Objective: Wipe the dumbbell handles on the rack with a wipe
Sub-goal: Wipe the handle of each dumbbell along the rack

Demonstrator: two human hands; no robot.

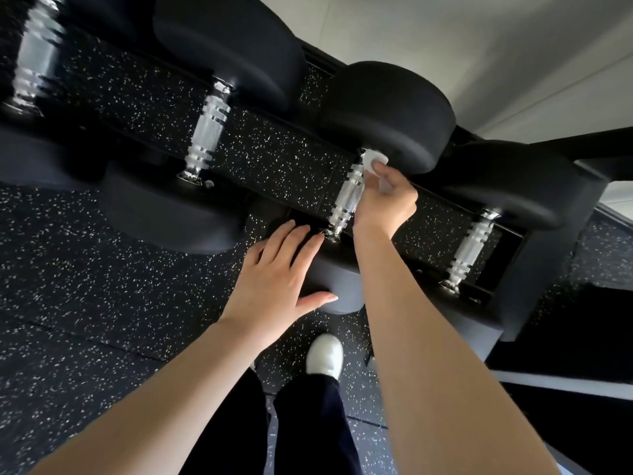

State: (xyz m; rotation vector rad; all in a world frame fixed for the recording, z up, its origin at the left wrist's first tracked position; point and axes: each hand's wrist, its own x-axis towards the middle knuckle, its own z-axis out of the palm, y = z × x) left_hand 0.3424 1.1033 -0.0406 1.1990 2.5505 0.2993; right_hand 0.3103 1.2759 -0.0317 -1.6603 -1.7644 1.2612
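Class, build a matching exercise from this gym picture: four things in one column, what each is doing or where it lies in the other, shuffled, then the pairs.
Things:
1. right hand
2. left hand
3. wipe
4. white shoe

States:
A. on the speckled floor
B. flat on a dumbbell's black head
C. pressed to the handle's far end
D. holding the wipe

Pairs: 1-D, 2-B, 3-C, 4-A

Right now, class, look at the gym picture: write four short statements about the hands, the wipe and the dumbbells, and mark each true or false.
1. The right hand holds a white wipe against a dumbbell handle. True.
2. The left hand grips a handle. False: it rests flat, fingers straight, on the dumbbell's near head.
3. The wipe is at the handle's far end. True.
4. The dumbbells lie on the floor. False: they sit on a rack.
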